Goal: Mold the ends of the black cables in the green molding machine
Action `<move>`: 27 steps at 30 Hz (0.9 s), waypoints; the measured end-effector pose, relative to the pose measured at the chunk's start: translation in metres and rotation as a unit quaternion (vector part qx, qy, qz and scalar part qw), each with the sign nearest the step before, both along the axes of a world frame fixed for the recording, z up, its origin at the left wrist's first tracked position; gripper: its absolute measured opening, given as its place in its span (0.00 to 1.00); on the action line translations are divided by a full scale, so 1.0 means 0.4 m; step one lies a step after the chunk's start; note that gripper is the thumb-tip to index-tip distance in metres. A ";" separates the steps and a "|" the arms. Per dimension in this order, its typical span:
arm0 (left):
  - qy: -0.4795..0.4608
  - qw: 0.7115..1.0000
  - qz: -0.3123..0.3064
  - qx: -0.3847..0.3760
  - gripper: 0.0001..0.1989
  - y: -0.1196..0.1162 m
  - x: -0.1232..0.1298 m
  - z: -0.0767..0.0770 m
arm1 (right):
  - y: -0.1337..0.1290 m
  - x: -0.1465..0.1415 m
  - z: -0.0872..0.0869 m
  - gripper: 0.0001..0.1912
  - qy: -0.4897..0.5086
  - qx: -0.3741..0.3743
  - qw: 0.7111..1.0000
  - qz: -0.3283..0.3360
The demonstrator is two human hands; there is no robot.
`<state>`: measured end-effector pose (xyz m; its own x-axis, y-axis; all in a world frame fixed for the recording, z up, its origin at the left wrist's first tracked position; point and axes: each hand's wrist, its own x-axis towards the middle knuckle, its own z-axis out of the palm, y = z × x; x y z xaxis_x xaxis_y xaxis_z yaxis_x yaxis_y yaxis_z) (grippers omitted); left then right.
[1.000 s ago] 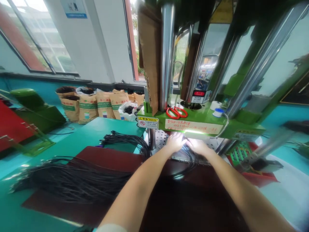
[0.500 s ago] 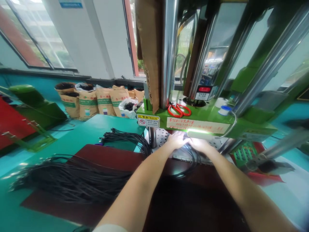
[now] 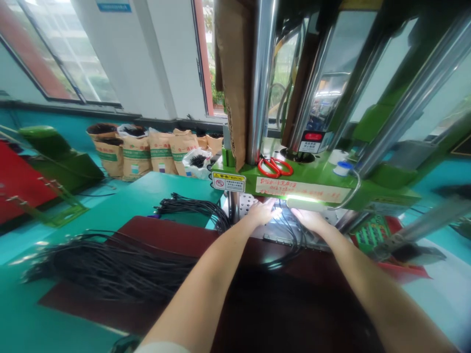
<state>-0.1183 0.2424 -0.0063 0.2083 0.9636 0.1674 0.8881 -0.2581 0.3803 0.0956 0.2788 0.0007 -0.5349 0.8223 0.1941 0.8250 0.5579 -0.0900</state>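
Note:
Both hands are beneath the green head of a press machine, over its lit metal mould plate. My left hand lies at the plate's left side with fingers stretched forward; it appears to hold nothing. To the right, my right hand is beside the black cables, fingers extended and partly lost in glare under the lamp. The cables run from between the hands toward me and curve over the dark red board's front. Whether the fingertips touch them I cannot tell.
Red-handled scissors and a wire spool rest on the press. A large bundle of black cables covers the left table, with a smaller bundle behind. Paper sacks stand by the wall. Shiny steel columns rise around the work area.
My hands have moved apart: the left to the left, the right slightly to the right. The cables between them are more exposed now. The view has shifted slightly.

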 end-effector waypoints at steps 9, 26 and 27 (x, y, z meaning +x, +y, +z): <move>0.004 1.000 0.014 0.024 0.30 -0.063 0.027 0.041 | -0.051 -0.049 0.046 0.19 -0.015 0.053 0.998 -0.023; -0.102 0.986 -0.123 0.036 0.25 -0.494 -0.034 0.045 | -0.060 -0.151 0.030 0.16 -0.069 0.046 0.989 -0.119; -0.108 0.986 -0.120 0.035 0.24 -0.492 -0.033 0.042 | -0.061 -0.153 0.032 0.16 -0.069 0.042 0.989 -0.124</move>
<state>-0.1316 0.0455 0.0107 0.3821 0.8752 0.2968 0.6987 -0.4837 0.5271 0.0345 0.2544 0.0134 -0.3452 0.9155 0.2064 0.9385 0.3377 0.0717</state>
